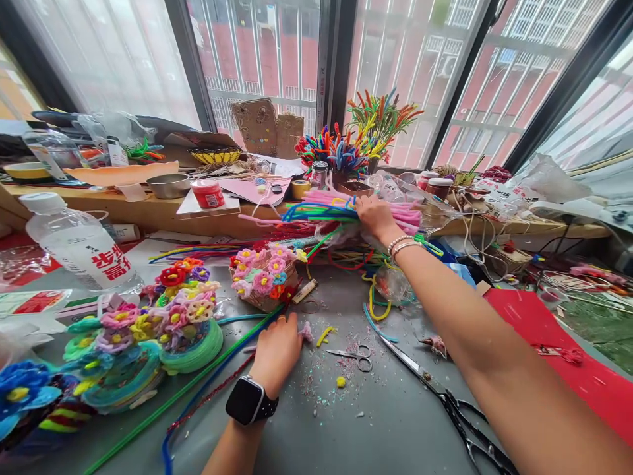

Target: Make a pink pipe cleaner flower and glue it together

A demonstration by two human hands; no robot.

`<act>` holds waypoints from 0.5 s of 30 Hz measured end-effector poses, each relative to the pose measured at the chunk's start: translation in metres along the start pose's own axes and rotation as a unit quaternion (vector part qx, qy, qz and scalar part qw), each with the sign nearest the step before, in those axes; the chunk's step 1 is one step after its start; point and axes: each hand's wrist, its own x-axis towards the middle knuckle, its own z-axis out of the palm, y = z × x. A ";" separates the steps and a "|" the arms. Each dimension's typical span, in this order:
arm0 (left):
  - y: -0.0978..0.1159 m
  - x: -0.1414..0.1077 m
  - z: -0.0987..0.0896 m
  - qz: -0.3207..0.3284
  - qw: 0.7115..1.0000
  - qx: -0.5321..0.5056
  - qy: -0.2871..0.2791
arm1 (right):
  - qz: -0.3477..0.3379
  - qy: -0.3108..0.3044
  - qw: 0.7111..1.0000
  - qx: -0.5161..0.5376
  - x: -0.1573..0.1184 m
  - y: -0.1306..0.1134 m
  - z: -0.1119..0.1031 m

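Note:
My right hand (374, 214) reaches to the back of the table, its fingers closed around part of a bundle of pink, blue and green pipe cleaners (321, 210). What exactly is pinched is hidden. My left hand (278, 343) rests palm down on the grey table (316, 442), beside long green pipe cleaners (198, 382) and a basket of pink pipe-cleaner flowers (264, 274). Its fingertips are curled and partly hidden, near a small pink piece (306, 332). Small scissors (353, 357) and a yellow scrap (325, 336) lie to the right of it.
Large black-handled scissors (445, 396) lie under my right forearm. Flower-filled green and blue baskets (195, 349) and a plastic bottle (79, 244) stand at the left. A wooden ledge (237, 221) behind holds jars and colourful pipe cleaners. Red sheet (558, 349) lies at the right.

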 end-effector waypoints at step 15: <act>0.002 -0.002 -0.001 -0.001 1.000 0.005 0.001 | -0.060 0.047 0.997 -0.012 0.027 -0.018 -0.029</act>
